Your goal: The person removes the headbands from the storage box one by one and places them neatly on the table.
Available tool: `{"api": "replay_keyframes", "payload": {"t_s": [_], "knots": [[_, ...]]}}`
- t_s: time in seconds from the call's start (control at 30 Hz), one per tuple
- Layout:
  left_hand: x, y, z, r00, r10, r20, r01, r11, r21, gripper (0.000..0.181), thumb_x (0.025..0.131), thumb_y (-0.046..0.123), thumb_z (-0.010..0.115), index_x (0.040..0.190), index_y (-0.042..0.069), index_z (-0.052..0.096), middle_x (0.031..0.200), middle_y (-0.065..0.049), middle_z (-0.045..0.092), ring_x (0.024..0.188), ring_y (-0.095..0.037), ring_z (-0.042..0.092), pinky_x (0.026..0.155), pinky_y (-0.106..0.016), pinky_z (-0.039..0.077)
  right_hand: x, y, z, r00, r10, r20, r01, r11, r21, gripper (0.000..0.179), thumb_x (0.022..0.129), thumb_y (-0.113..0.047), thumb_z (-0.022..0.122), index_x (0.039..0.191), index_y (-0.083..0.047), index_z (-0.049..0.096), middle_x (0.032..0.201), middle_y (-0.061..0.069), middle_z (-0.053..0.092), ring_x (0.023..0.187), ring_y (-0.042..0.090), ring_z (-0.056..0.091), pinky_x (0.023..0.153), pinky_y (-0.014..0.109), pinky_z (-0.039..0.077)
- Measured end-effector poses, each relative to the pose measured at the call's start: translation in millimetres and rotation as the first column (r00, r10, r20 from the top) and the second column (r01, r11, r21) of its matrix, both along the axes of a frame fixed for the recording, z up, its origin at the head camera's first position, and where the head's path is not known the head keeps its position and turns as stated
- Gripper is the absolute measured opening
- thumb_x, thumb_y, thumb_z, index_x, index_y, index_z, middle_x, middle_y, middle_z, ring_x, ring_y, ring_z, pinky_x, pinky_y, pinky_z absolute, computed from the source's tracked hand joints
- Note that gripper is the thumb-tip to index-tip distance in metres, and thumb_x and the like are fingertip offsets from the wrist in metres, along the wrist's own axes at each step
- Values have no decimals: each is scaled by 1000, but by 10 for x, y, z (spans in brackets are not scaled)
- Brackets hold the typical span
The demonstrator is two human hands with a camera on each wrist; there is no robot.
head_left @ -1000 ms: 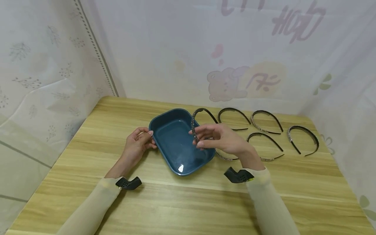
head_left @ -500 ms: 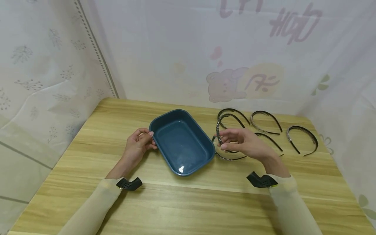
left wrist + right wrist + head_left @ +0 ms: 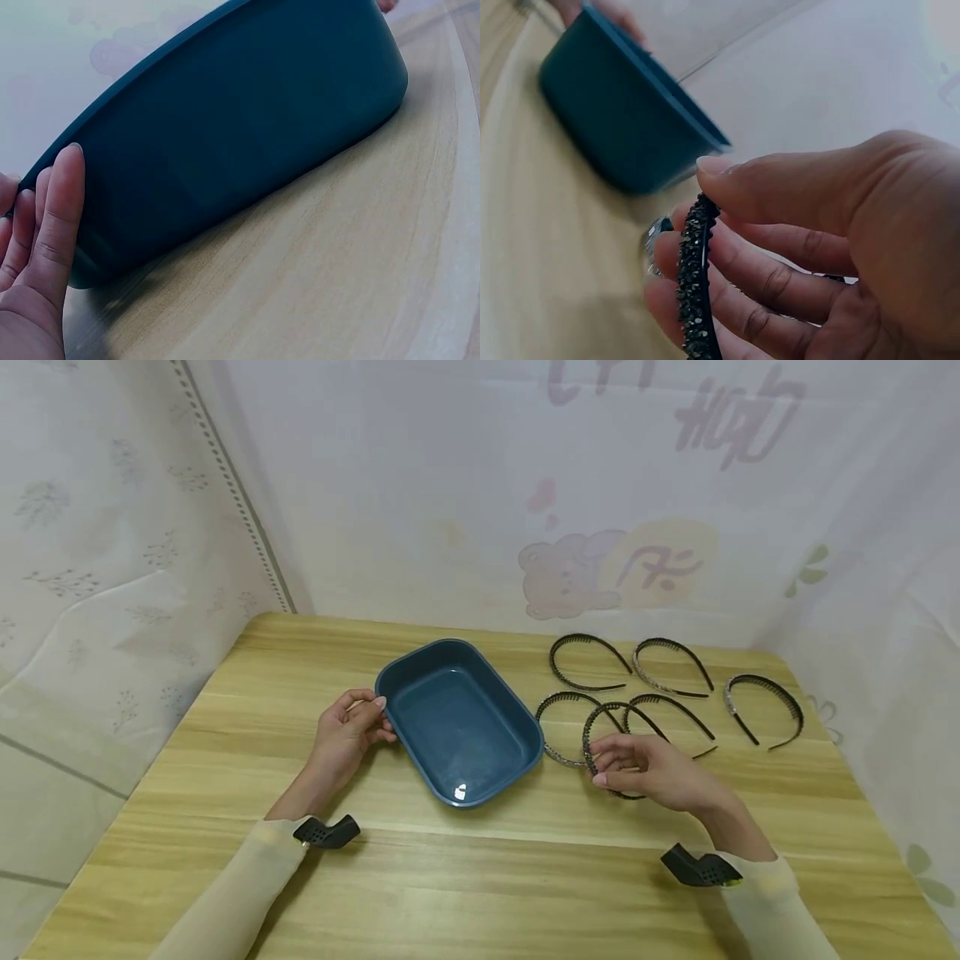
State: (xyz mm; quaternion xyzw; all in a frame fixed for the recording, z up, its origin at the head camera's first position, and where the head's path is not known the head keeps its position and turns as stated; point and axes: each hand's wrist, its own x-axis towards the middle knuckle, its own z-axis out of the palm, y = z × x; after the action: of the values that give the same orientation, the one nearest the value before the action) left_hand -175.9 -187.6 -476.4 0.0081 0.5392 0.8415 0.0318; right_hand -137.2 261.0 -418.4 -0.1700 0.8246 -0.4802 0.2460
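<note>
A deep blue plastic basin (image 3: 459, 727), rectangular with rounded corners, stands on the wooden table with nothing inside. My left hand (image 3: 341, 739) pinches its rim at the left side; the left wrist view shows a finger against the basin's outer wall (image 3: 240, 112). To the right of the basin, my right hand (image 3: 663, 772) holds a black headband (image 3: 587, 735) between thumb and fingers. Dark glittering stones cover the held part of that headband (image 3: 694, 277) in the right wrist view. My right palm and wrist hide part of a headband lying behind.
Several headbands lie on the table (image 3: 480, 885) at the right: one by the basin's right wall (image 3: 557, 757), one at the back (image 3: 553, 662), another with pale stones (image 3: 645, 672), and one far right (image 3: 787, 697). A patterned curtain (image 3: 420, 510) borders the table behind.
My right hand has carried the headband from above the basin to the right and nearer to me, low beside the other headbands. My left hand keeps its hold on the rim.
</note>
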Motion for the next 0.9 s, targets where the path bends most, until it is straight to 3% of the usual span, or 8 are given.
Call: {"api": "replay_keyframes", "payload": {"t_s": [0.3,0.53,0.9], "knots": [[6,-11,8,1000,-4,7,4,1000,0,15,101,10,65,108,8,52,73,-1,70,66,-13,68,62,-26,65,268,98,-166,996,55,-65,-45,988,148,42,94,-32,77,126,-8,65,103,0,71,94,8,68,80,22,60],[-8,-1,5,1000,-6,10,6,1000,20,15,102,8,64,108,8,51,73,-1,69,65,-13,68,61,-25,64,392,114,-182,990,136,-21,-133,986,102,38,94,-27,77,122,-4,66,97,0,71,86,7,67,75,23,61],[-17,-3,4,1000,-17,6,16,999,28,13,102,9,64,108,9,52,73,-2,70,66,-14,68,61,-26,65,431,153,-145,988,152,-34,-148,983,106,38,95,-27,76,121,-1,67,94,-3,74,86,4,68,74,21,61]]}}
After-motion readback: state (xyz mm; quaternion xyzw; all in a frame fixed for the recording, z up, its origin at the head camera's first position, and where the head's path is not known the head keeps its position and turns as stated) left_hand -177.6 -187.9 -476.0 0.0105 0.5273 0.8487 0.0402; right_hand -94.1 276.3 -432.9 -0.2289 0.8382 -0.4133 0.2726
